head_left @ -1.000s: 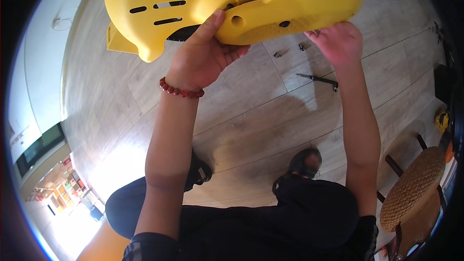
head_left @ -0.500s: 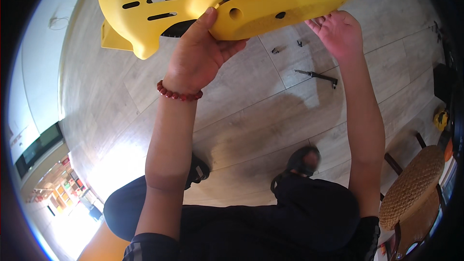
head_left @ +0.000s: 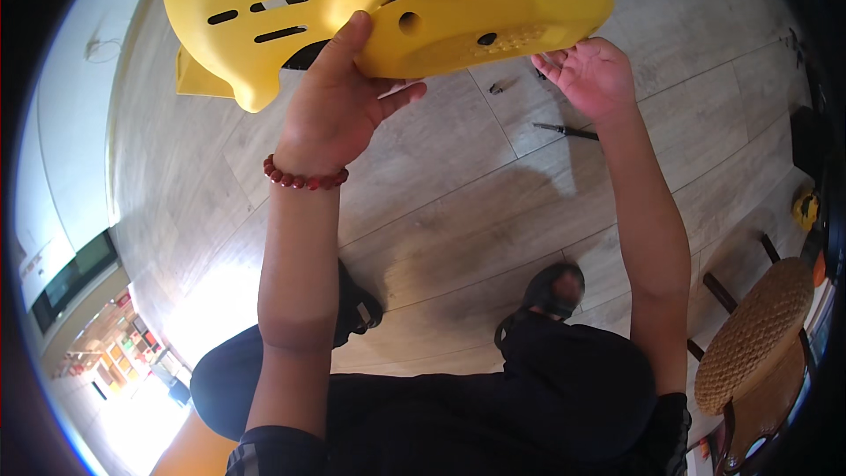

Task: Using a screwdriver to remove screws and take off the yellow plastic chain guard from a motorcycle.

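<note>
Yellow panel (head_left: pixel 529 22): your left hand (head_left: pixel 330 106) grasps 1 end, probably steadying it; whether your right hand (head_left: pixel 597 79) grips the other, I can't tell.

Worn on the person's head in front of me, the wide fisheye looks down over their dark-clad knees (head_left: pixel 586 366) to the plank floor (head_left: pixel 441 198), near enough that both forearms (head_left: pixel 301 251) enter low and the left hand (head_left: pixel 328 115) and right hand (head_left: pixel 599 81) reach the upper part.

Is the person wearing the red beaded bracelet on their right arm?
No, the red beaded bracelet sits just below the left hand, which holds a long yellow plastic piece.
</note>
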Tool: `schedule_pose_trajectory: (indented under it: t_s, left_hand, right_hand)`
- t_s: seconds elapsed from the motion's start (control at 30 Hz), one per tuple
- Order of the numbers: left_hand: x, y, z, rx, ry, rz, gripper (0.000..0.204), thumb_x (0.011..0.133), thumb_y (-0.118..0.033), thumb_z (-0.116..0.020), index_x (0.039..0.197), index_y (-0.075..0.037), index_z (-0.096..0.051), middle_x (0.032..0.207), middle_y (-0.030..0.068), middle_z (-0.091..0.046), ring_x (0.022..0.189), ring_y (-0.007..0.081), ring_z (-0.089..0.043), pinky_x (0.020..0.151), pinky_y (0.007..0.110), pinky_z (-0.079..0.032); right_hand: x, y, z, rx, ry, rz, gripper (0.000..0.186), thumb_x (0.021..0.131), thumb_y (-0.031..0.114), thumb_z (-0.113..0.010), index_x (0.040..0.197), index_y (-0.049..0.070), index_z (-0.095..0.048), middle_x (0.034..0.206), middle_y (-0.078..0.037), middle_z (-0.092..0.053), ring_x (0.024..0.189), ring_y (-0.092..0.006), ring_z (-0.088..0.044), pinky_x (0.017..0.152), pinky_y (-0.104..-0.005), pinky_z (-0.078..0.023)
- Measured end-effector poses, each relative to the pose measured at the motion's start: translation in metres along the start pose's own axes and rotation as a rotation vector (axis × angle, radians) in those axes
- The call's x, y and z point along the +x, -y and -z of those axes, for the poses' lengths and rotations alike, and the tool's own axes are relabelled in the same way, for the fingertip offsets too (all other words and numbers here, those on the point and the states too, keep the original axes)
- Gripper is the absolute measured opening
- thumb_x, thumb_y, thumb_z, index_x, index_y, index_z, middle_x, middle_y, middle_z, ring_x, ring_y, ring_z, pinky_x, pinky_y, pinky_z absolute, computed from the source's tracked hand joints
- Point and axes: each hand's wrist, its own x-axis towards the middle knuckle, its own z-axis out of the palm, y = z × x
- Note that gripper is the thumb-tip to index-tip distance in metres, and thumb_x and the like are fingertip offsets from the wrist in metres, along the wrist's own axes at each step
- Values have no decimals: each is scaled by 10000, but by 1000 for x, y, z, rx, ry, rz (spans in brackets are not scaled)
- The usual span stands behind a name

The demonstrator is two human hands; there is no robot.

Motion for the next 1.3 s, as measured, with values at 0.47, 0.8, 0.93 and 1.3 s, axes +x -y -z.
schedule_pose_trajectory:
  t_s: [0.47,0.8,0.93,1.3]
  left_hand:
    - [7,7,-14,-135,-69,-47,454,914,-340,-496,1264,-58,-432,1228,87,-512,1109,271,-502,958,463,-363]
    - [12,16,-16,-64,-68,-161,459,898,-351,-552,1244,-66,-455,1201,67,-527,1084,226,-515,932,394,-415]
    - [11,12,-12,-60,-96,-161,405,900,-287,-561,1217,-49,-478,1180,73,-539,1067,228,-525,917,397,-438]
    - [12,7,-9,-114,-78,-117,384,900,-237,-557,1214,-33,-475,1152,88,-553,1043,237,-541,905,402,-445]
  right_hand:
    - [0,37,-23,-47,122,242,405,951,281,-403,1280,45,-395,1359,-92,-346,1322,-251,-228,1100,-474,-160]
    - [0,38,-18,-6,164,238,445,950,262,-408,1326,38,-330,1377,-100,-290,1315,-257,-224,1107,-485,-156]
    - [-3,31,-12,9,89,151,493,944,261,-411,1342,-6,-297,1366,-124,-285,1292,-285,-244,1094,-484,-188]
    - [-26,20,22,-835,-278,179,372,880,184,-534,1205,5,-511,1057,-64,-564,940,-148,-542,820,-290,-455]
